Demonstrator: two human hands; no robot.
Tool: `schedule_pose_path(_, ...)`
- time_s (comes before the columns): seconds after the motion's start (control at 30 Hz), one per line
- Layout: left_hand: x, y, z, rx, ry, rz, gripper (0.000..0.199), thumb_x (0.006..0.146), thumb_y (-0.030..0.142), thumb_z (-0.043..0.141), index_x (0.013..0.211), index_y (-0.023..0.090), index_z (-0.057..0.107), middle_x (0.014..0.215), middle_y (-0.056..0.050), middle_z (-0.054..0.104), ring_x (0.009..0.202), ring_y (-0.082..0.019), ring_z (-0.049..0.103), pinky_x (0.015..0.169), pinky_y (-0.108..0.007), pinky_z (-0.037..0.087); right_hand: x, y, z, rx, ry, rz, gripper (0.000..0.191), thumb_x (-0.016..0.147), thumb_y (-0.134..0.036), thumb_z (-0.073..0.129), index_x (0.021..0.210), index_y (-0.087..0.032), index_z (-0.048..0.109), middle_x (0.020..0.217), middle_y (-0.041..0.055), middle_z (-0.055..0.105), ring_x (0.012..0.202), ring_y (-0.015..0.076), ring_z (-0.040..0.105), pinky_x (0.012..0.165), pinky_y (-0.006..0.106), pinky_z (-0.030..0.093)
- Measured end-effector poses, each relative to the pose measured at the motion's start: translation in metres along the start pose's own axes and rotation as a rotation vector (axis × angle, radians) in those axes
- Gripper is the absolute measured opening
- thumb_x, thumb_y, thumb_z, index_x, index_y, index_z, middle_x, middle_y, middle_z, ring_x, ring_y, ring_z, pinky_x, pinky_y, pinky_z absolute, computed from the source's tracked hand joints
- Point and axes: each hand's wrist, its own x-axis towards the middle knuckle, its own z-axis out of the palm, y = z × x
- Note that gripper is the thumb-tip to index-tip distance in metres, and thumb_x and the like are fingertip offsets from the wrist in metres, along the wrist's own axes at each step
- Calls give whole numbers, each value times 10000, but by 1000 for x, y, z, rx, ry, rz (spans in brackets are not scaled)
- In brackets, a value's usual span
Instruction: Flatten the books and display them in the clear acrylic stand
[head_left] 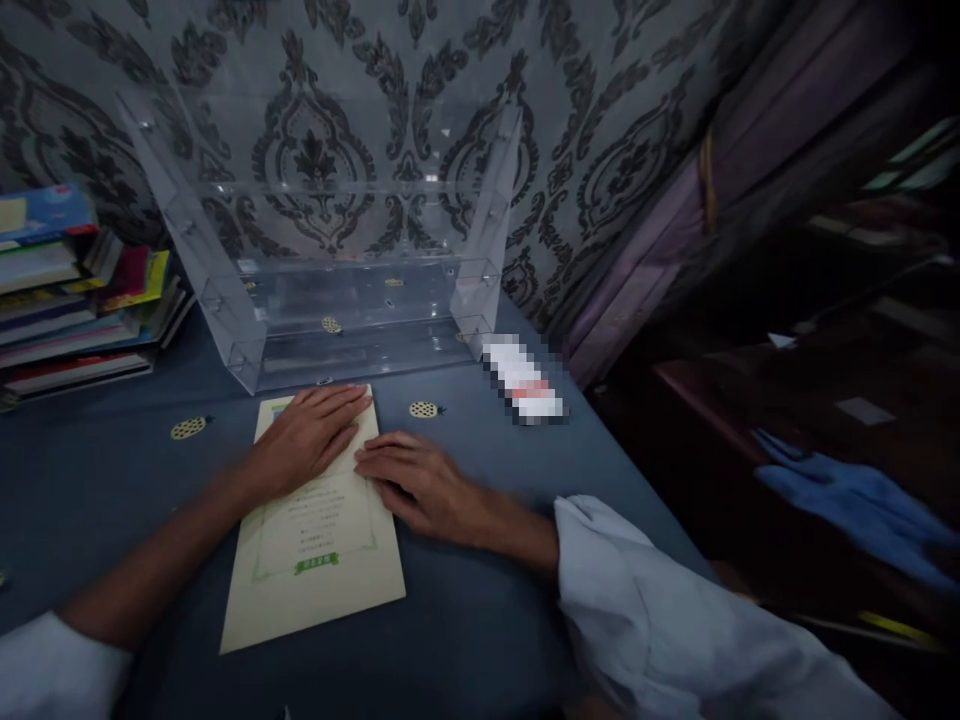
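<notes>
A cream printed sheet (322, 590) with small lines of text and a green banner near its lower edge lies on the dark blue tabletop. My left hand (311, 440) rests flat across its upper part, fingers stretched toward the top right corner. At the sheet's right edge is my right hand (420, 485), its fingertips touching the paper and its fingers slightly bent but apart from the thumb. Both hands almost meet, and neither grasps anything. The sheet's top is partly covered by my left hand.
Behind the sheet stands a clear acrylic tiered rack (360, 350) against patterned wallpaper. Stacked books (82, 290) occupy the left. A blurred-out white and red item (525, 380) lies near the table's right edge. Beyond that edge are a purple curtain (637, 270) and a blue cloth (847, 495).
</notes>
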Motion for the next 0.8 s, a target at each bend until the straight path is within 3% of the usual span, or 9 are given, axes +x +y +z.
schedule_pose_path(0.3,3,4,-7,19,-43,-6,469,1077,392,289,1461,242,512,1491,-93,555,1360,-263,522,1084,-480,424,1,6,4,-18,-20,-64,231,975,-150,524,1147,-150,678,1171,153,730,1203,245,614,992,454,561)
schedule_pose_path(0.6,6,4,-8,11,-66,4,459,1068,359,311,1479,243,479,1495,-93,550,1350,-268,523,1046,-479,436,1,6,5,-5,2,-55,225,974,-157,537,1135,-182,692,1144,119,747,1185,236,640,990,457,564)
schedule_pose_path(0.7,5,3,-8,8,-81,-4,459,1066,363,311,1469,238,493,1503,-90,543,1365,-269,511,1058,-481,427,2,5,3,92,42,-6,238,966,-155,532,1138,-181,696,1149,114,750,1171,229,657,985,437,568)
schedule_pose_path(0.8,4,3,-8,6,-74,9,455,1071,364,306,1445,225,525,1499,-92,547,1387,-274,496,1080,-490,412,3,4,-1,198,93,137,247,959,-168,525,1130,-193,701,1121,89,760,1065,207,706,919,378,585)
